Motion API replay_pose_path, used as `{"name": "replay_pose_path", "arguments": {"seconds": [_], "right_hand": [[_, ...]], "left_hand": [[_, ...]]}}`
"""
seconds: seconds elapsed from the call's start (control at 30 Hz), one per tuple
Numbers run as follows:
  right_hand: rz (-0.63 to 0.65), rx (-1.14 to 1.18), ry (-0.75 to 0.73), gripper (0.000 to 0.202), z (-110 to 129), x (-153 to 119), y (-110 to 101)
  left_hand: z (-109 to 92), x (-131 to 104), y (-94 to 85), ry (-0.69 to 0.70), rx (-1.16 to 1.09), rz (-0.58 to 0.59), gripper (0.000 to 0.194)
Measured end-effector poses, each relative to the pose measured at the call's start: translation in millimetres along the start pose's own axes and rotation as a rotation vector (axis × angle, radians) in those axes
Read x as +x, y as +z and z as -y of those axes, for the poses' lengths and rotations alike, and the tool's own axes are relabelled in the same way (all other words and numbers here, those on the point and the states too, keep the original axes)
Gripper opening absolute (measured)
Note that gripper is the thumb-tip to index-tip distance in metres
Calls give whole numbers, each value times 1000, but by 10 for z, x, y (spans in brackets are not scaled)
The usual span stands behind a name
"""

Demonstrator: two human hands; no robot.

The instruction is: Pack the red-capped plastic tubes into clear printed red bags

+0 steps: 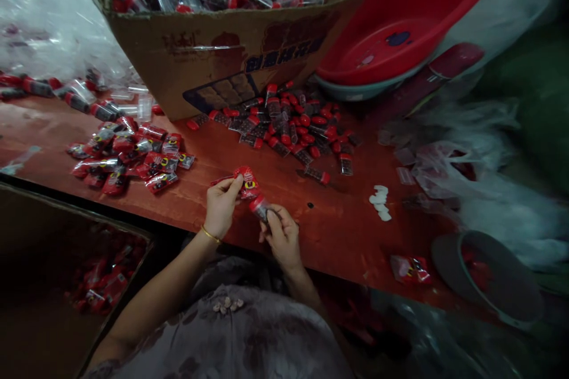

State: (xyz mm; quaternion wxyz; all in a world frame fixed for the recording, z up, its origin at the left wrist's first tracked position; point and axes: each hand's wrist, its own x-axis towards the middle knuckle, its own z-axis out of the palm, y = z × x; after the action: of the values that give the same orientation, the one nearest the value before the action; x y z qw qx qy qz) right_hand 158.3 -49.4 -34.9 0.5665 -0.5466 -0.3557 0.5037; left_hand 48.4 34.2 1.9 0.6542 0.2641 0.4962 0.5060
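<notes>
Near the table's front edge, my left hand [221, 204] pinches a small red printed wrapper [249, 183] between thumb and fingers. My right hand [282, 234] is closed on a small clear tube with a red cap [258, 206], its capped end at the wrapper's lower edge. Whether the cap is inside the wrapper I cannot tell. A pile of wrapped tubes [128, 154] lies to the left of my hands. Beyond them is a heap of bare red-capped tubes [293, 124] with dark contents.
A cardboard box [213, 59] full of tubes stands at the back, beside a red basin [400, 23]. White discs [380, 204], a red packet [409, 269], a grey round container [489, 275] and plastic bags [471, 177] are on the right. Below left, an open box holds wrapped pieces [102, 284].
</notes>
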Motion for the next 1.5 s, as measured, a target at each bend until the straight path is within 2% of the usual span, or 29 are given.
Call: {"name": "replay_pose_path", "arguments": {"seconds": [0.1,0.23,0.43,0.53,0.63,0.73,0.9,1.03,1.17,1.33,1.5], "right_hand": [[25,-9,-13,26,-23,41,-60],[-14,6,-17,25,-26,60,-103],[32,-97,-27,25,-51,2,-81],[39,-11,-17,27,-103,10,-69],[62,13,-68,28,-145,36,-78],[111,-52,-101,28,-161,43,-112],[176,-176,-180,23,-151,25,-155],[128,-238,-209,22,-158,-13,-131],[75,-207,-197,24,-207,-107,-71],[111,-187,-171,24,-226,-184,-23],[224,-242,-215,22,-118,-37,-99]], "left_hand": [[-48,-10,-1,-69,75,55,42],[-19,-25,2,-50,133,146,39],[-127,119,-68,82,-83,-79,37],[-218,182,-81,-2,-161,-15,36],[-271,217,-17,-106,-194,61,31],[-289,246,99,-87,-143,104,27],[-151,223,267,41,44,245,18],[18,117,291,-45,27,270,17],[48,18,250,-118,-49,315,20],[34,-25,206,-86,-38,276,25],[143,-14,175,-41,-85,208,28]]}}
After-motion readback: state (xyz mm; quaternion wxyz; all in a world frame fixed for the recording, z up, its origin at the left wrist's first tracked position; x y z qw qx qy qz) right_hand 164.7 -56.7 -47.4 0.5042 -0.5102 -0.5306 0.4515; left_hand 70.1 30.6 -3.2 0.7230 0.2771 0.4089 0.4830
